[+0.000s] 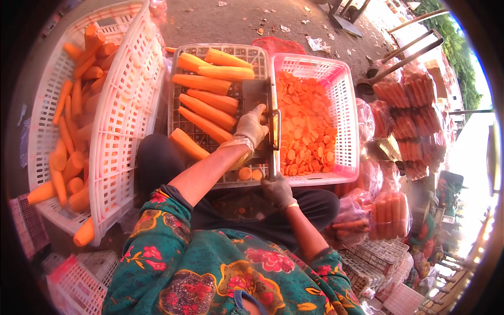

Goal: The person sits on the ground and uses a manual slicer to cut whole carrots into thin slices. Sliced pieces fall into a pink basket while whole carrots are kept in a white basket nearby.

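A lever cutter with a dark metal bed stands on an upturned plastic crate. My left hand, in a thin glove, rests over the cutter bed beside the blade; whatever is under its palm is hidden. Lower down, my gloved right hand is closed around the near end of the cutter's handle. Peeled carrots lie on the crate left of the cutter, and two cut pieces sit near its front edge. Right of the blade, a pink-and-white basket holds many carrot slices.
On the left, a tall white basket contains whole carrots. Bagged carrots are stacked on a hand cart at the right. More plastic crates stand behind on the right. Litter is scattered across the ground.
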Available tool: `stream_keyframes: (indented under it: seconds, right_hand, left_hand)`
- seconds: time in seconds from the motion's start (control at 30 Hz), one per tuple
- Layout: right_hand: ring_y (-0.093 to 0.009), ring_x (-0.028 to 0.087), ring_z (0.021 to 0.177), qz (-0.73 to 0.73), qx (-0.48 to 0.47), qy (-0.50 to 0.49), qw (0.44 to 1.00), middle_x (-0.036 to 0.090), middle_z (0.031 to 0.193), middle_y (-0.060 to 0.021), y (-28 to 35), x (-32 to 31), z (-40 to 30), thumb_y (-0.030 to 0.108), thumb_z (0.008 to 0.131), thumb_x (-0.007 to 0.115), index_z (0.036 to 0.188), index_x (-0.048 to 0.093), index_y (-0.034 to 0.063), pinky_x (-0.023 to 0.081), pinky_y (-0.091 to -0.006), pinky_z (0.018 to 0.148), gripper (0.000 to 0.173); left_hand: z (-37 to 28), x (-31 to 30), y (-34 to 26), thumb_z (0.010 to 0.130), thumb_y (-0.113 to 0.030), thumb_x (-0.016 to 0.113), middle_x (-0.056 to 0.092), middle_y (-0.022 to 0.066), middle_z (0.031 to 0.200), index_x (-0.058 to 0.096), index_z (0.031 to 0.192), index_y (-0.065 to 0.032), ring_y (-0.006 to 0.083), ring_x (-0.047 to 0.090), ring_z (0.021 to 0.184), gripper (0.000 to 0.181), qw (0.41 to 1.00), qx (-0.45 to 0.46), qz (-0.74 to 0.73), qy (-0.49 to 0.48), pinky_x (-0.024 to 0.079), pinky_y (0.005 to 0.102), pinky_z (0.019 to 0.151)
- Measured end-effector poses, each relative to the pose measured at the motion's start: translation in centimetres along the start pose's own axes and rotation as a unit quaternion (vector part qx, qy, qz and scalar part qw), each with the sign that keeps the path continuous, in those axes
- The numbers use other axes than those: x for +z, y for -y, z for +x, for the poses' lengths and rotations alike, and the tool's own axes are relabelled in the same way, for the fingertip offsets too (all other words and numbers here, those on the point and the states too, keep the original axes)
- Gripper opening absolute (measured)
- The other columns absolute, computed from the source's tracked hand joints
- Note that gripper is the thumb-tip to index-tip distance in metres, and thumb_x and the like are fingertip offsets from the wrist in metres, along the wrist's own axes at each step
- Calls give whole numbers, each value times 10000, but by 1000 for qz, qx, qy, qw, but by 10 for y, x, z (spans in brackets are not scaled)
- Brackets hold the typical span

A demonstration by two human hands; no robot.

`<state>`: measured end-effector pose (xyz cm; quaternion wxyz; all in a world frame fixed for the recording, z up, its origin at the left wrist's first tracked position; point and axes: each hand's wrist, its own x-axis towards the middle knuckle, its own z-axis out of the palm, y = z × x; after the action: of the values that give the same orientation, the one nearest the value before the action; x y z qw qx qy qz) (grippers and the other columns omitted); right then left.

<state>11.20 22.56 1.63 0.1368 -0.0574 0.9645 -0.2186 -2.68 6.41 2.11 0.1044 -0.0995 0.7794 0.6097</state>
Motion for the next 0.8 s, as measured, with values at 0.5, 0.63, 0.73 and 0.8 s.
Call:
stream_keyframes:
  seconds: [0.5, 0.63, 0.73, 0.8]
  right_hand:
    - [-437, 622, 917, 195, 154, 77, 965, 655, 887, -243, 27, -30, -2, 380, 829, 583, 987, 604, 16, 481, -484, 797, 397]
    - [-465, 610, 873, 115, 171, 26, 978, 630, 858, -270, 2, 9, 7, 310, 853, 538, 908, 614, 8, 479, -507, 726, 316]
    - [-446, 628, 878, 132, 160, 1, 978, 644, 859, -262, -21, 35, 11, 336, 848, 551, 970, 628, 30, 485, -505, 740, 338]
    - [-444, 617, 930, 148, 169, -21, 974, 644, 929, -277, -2, 12, 6, 339, 848, 554, 1005, 621, 27, 478, -507, 791, 355]
  left_hand:
    - [12, 2, 6, 825, 66, 597, 640, 146, 1139, 442, 1391, -11, 162, 637, 938, 592, 988, -20, -153, 22, 529, 275, 763]
    - [0, -22, 17, 832, 33, 604, 666, 97, 1033, 518, 1300, 14, 146, 634, 815, 476, 974, -16, -224, 26, 517, 271, 715]
    - [-5, -85, 20, 815, -94, 680, 704, 85, 926, 670, 1074, -16, 165, 645, 804, 271, 996, 30, -12, 85, 522, 293, 737]
    - [-24, -107, -18, 791, -142, 672, 712, 121, 930, 703, 988, -29, 238, 682, 843, 229, 896, 39, 376, 234, 534, 360, 769]
